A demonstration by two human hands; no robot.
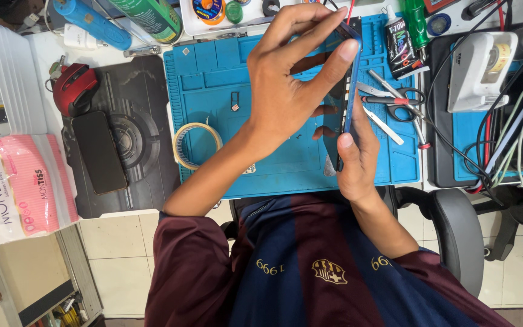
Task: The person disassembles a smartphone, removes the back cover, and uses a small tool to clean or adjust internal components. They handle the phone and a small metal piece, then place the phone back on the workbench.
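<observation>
I hold a phone [350, 91] with a blue frame edge-on above the blue work mat [225, 79]. My left hand [289, 79] wraps over its upper part, fingertips pressed on the top edge and side. My right hand [357, 163] grips the lower end, thumb against the edge. A few small screws and a small dark part [235, 101] lie on the mat beneath.
A tape roll [196, 144] lies on the mat's left. Scissors [398, 97], tweezers [384, 125] and a glue bottle [398, 45] are to the right. A black phone [98, 151] and red mouse [74, 88] rest on a black pad; cables [503, 145] crowd the right.
</observation>
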